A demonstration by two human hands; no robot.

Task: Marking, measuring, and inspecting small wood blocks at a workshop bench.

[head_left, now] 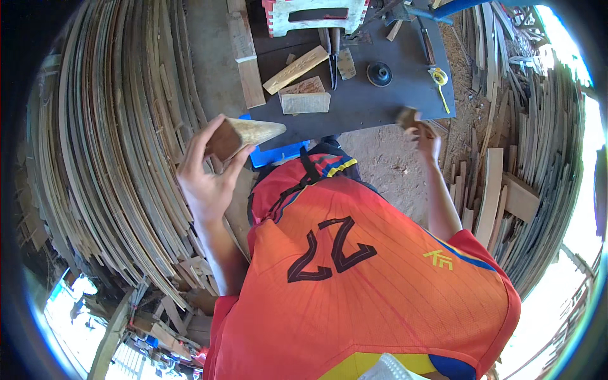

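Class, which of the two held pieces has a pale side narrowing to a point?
The wooden block in the left hand: its pale side tapers; the brown piece in the right hand looks blunt.

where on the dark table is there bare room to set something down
On the dark table, there's bare room along the near edge between the pale wood block and the small brown block in the right hand, and between the black disc and yellow tape measure. It's crowded farther back, around the long-handled tools and white-and-red stand.
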